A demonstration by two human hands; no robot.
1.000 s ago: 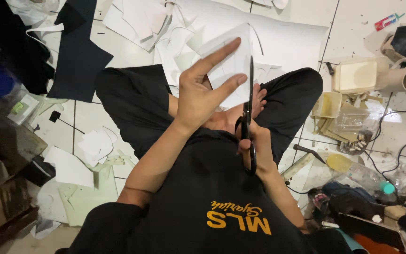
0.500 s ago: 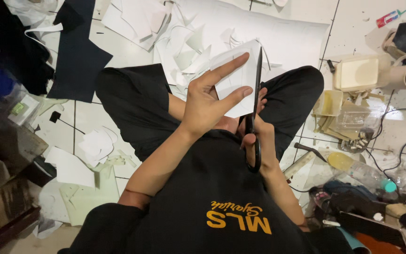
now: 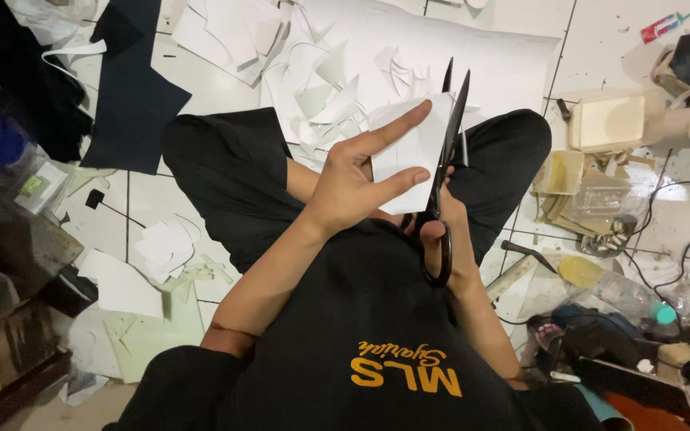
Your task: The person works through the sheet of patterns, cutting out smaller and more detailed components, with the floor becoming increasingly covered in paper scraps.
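Right now your left hand pinches the white paper piece over your lap, forefinger stretched toward 1 o'clock. Your right hand is clamped in the black scissors — blades parted at the paper's 3 o'clock edge. Trimmed scraps heap at 12 o'clock; judging by that, much is cut — this piece's edge is unfinished.

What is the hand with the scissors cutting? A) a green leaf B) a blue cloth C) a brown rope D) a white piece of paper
D: the right hand works black scissors along the edge of a white piece of paper, which the left hand holds up.
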